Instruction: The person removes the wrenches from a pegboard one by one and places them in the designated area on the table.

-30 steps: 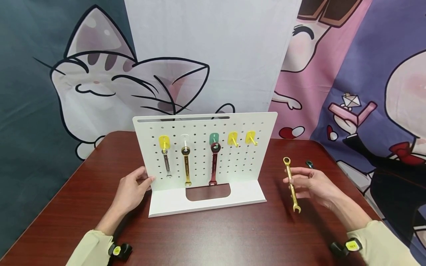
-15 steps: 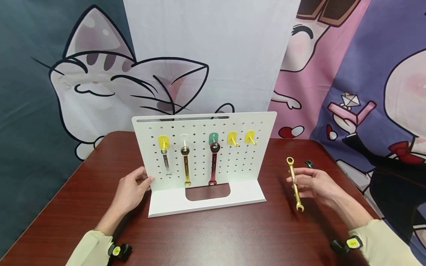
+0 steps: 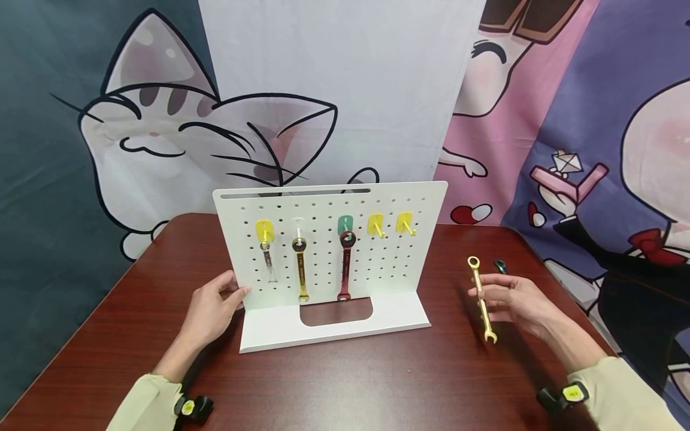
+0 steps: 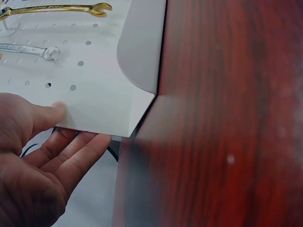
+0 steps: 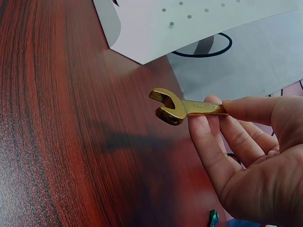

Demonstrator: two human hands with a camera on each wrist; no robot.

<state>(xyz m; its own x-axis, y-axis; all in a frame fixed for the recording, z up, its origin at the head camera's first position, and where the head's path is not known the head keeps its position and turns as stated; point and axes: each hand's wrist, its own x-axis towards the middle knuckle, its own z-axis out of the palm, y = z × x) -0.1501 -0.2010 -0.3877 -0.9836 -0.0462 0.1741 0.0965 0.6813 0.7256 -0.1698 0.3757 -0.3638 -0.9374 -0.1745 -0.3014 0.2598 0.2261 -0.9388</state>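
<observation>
Gold wrench (image 3: 484, 311) right of centre in the head view, raised off the tabletop, ring end up, forked end down, leaning slightly from upright. Right hand (image 3: 514, 302) pinches its shaft, thumb on one side and fingertips on the other; the gap between them is no wider than the metal. Right wrist view: fork points left near mid-frame, a soft shadow lying apart on the wood. Dark green tool (image 3: 501, 266) just behind the right hand, only its end showing; the rest is hidden. White pegboard stand (image 3: 329, 212) in the middle of the frame, well left of the held wrench. Left hand (image 3: 215, 305) grips its left edge, low down: thumb flat on the front face, fingers behind, closed to the thickness of the panel. Row of hooks across the board, left to right: yellow hook (image 3: 264, 228) carrying a small silver wrench (image 3: 269, 266); clear hook (image 3: 298, 226) with a darker gold-toned wrench (image 3: 302, 272); green hook (image 3: 345, 224) with a red wrench (image 3: 346, 272); then two more yellow hooks (image 3: 375, 224), pegs jutting forward. Cutout in the base of the stand shows the wood beneath. Reddish-brown table (image 3: 345, 383) fills the lower frame. Pale sleeves (image 3: 617, 392) enter at both lower corners, a black device (image 3: 563, 396) at each wrist. Cartoon-printed backdrop (image 3: 388, 90) behind, smiling cat at upper left.
</observation>
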